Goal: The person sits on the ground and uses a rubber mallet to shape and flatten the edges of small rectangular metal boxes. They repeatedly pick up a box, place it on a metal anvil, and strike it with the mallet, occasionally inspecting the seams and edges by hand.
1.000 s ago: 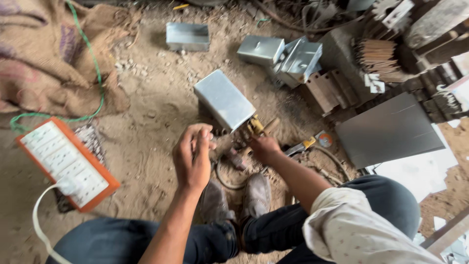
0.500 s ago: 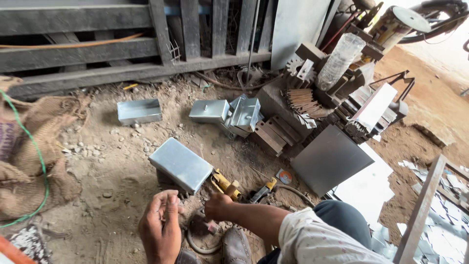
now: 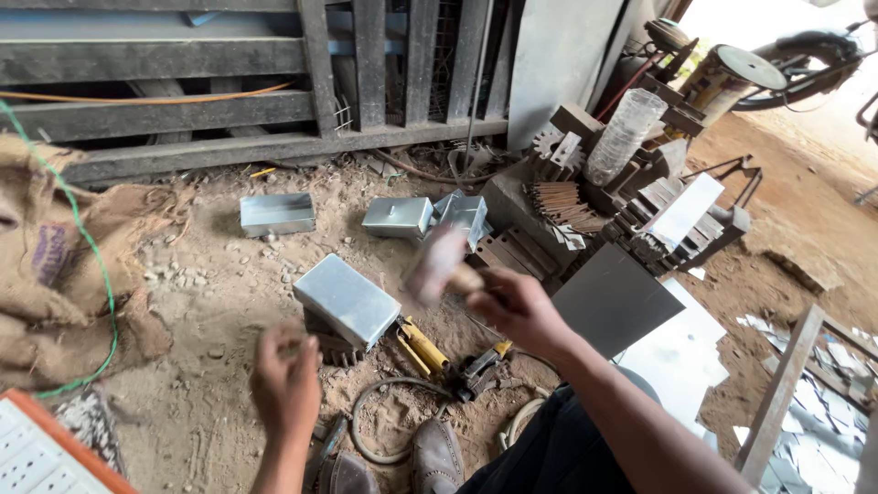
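My right hand is raised above the ground and shut on a blurred tool with a wooden handle, a mallet by its look. Just left of and below it, a shiny rectangular metal box lies tilted on the dirt, propped on a dark toothed block. My left hand hovers low in front of that box with its fingers curled; blur hides whether anything is in it. A yellow-handled tool lies on the ground between my hands.
Three smaller metal boxes lie farther back. A burlap sack is at left, an orange-framed white board at bottom left. A grey metal sheet and machine parts with a plastic bottle crowd the right. My shoes sit below.
My view has tilted up toward the fence. My right hand has lifted from the ground by the box and now holds the mallet up; my left hand has stayed low.
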